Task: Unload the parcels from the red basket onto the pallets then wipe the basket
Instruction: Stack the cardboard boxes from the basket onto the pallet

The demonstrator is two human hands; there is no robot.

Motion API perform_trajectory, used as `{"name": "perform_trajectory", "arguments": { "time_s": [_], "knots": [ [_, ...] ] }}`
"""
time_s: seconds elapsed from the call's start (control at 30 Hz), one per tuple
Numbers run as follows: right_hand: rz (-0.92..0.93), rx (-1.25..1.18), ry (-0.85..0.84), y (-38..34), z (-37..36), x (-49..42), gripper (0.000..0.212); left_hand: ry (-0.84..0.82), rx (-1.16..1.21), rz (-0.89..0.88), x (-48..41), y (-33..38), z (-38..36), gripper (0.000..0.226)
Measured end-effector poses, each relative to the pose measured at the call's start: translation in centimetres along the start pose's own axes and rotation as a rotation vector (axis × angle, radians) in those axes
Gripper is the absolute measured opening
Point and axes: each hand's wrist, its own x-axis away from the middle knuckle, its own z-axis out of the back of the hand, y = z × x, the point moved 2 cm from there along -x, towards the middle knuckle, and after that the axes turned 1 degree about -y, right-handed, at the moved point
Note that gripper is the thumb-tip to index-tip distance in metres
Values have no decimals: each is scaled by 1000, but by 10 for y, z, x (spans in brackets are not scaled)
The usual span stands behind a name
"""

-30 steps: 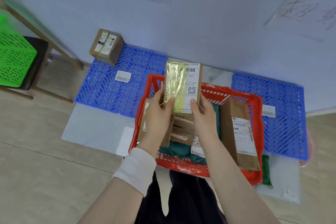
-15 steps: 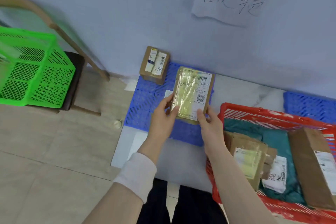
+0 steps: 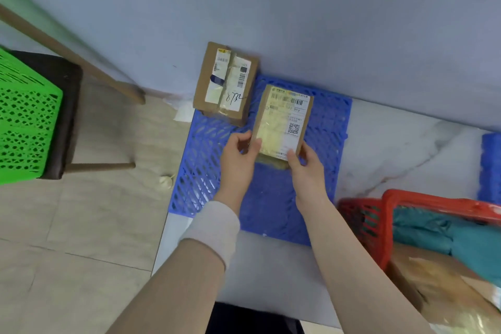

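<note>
A flat brown parcel (image 3: 282,122) with a white label and QR code is held over the blue pallet (image 3: 273,198). My left hand (image 3: 238,156) pinches its lower left corner and my right hand (image 3: 306,161) pinches its lower right corner. A brown box (image 3: 225,84) marked with handwritten numbers sits at the pallet's far left corner against the wall. The red basket (image 3: 379,217) is at the lower right, holding a teal bag (image 3: 447,236) and a brown parcel (image 3: 433,285).
A green basket (image 3: 24,122) rests on a dark wooden stool (image 3: 70,106) at the left. The edge of a second blue pallet (image 3: 490,168) shows at the far right. A grey wall runs behind the pallets. Tiled floor lies at lower left.
Both hands have carried the labelled parcel left from above the red basket to over the blue pallet, lower and closer to the brown box. The view has swung left with it.
</note>
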Motion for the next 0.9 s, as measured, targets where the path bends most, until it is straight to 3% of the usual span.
{"name": "perform_trajectory", "arguments": {
  "time_s": [0.17, 0.27, 0.37, 0.5, 0.77, 0.9],
  "knots": [
    [-70, -21, 9, 15, -20, -60, 42, 83, 9, 51, -55, -24, -15, 18],
    [-77, -24, 34, 21, -27, -77, 39, 200, 63, 303, -67, -37, -25, 31],
    [-47, -6, 88, 21, -32, -86, 38, 185, 278, 482, -73, -38, -34, 42],
    [-35, -1, 143, 8, -39, -102, 38, 203, 541, 521, -86, -28, -44, 30],
    [-41, -47, 231, -11, -51, -128, 34, 242, 626, 551, -100, -25, -64, 24],
    [-41, -6, 207, -11, -51, -130, 38, 215, 647, 581, -99, -22, -64, 35]
  ]
}}
